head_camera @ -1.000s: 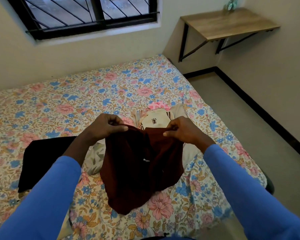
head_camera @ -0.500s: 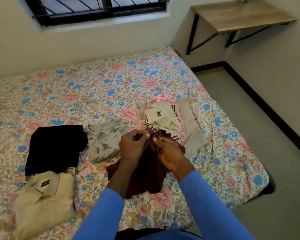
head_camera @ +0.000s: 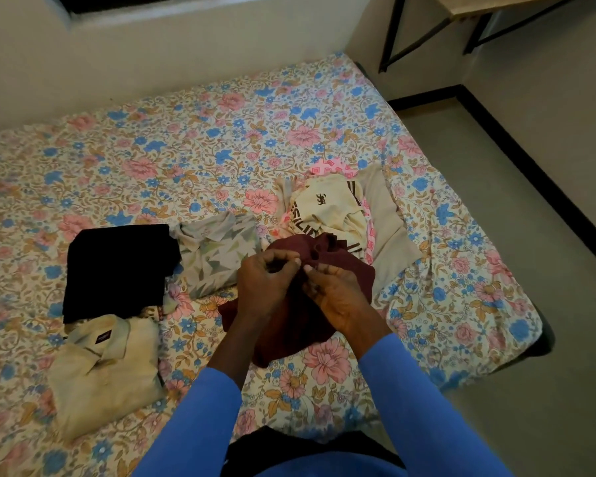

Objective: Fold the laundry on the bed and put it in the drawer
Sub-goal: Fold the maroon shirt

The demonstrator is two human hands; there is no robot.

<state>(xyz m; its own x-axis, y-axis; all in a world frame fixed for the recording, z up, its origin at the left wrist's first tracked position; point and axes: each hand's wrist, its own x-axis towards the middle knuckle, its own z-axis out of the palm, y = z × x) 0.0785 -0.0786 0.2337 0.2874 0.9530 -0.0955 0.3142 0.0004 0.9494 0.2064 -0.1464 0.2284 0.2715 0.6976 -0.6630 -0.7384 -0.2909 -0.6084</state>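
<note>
Left hand [head_camera: 262,287] and right hand [head_camera: 341,301] are now brought together from a spread hold, maroon garment [head_camera: 353,273] pinched at its top edge and bunched on the bed [head_camera: 186,149]; skewed fold is risked if corners are mismatched.

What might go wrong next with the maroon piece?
Both the left hand and right hand pinch the maroon garment at one bunched spot, so it may fold crooked. Its far edge overlaps the unfolded pile; lifting could drag that. The folded patterned shirt lies close by the left hand and could get rumpled.
</note>
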